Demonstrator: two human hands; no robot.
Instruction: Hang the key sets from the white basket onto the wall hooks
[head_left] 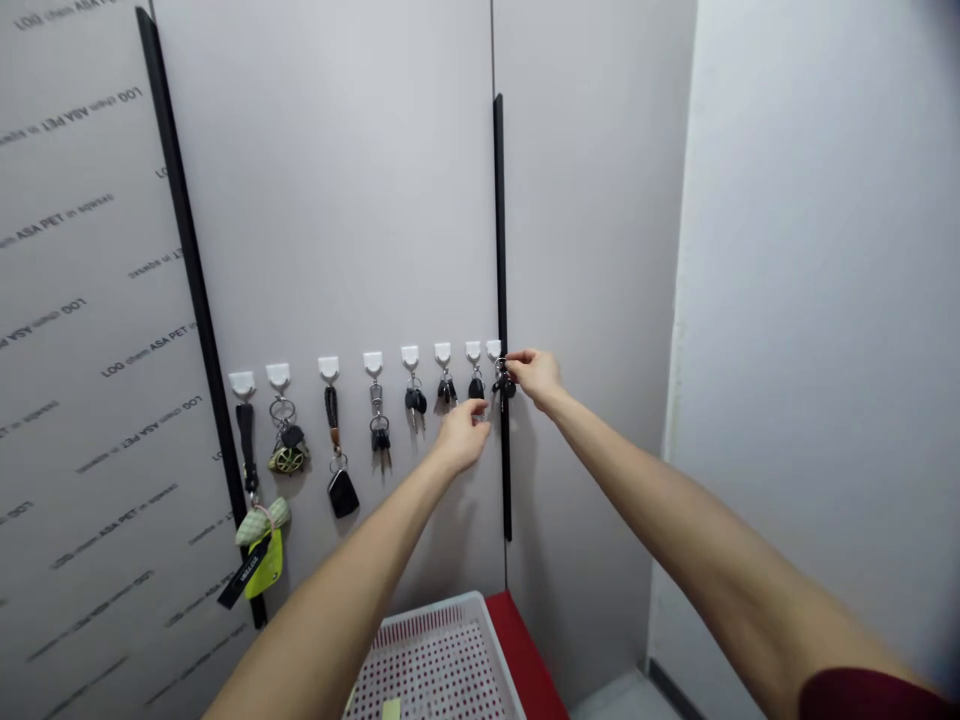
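My right hand [536, 377] is raised to the rightmost white hook [493, 349], thumb and finger pinched on the ring of a bunch of keys [504, 383] with dark heads. This bunch hangs at the hook, in front of a black door handle [499, 220]. Just left and lower, my left hand [463, 437] has its fingers partly bent and apart, with nothing visible between them. Its fingertips are close to a black-headed key [476, 386] on the neighbouring hook [472, 350]; whether they touch it is unclear.
Further left on the cabinet door [337, 200] hang several more key sets, including a black fob [343, 493] and a strap with a yellow-green tag [264, 565]. Below, a white perforated basket [486, 625] stands on a red surface [525, 650]. A white wall [810, 300] rises at right.
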